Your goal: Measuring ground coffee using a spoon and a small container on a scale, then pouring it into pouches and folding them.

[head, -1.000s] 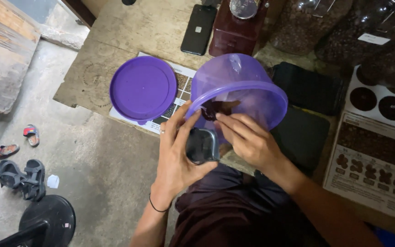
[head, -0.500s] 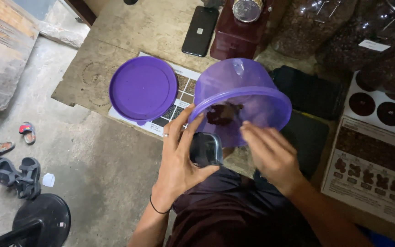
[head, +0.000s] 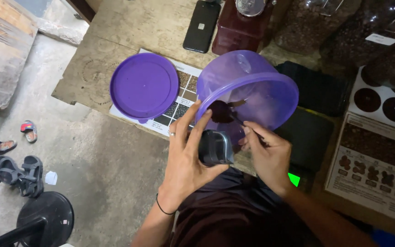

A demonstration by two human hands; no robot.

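Observation:
My left hand (head: 187,158) grips a small dark cup (head: 216,147) and also props the rim of a translucent purple tub (head: 252,91), which is tilted toward me. My right hand (head: 268,158) pinches the thin handle of a dark spoon (head: 222,111) whose bowl reaches inside the tub, just above the cup. The tub's round purple lid (head: 143,85) lies flat on the table to the left, on a printed chart (head: 179,107).
A black phone (head: 201,26) and a dark red container (head: 243,25) stand at the back of the wooden table (head: 115,36). Clear bags of dark beans (head: 380,36) and printed bean charts (head: 380,137) fill the right. Sandals (head: 21,169) and a black stool (head: 46,219) are on the concrete floor.
My right hand has drawn back from the tub's rim and now holds the spoon by its handle. The tub has tilted a little more upright and the cup stays under its rim.

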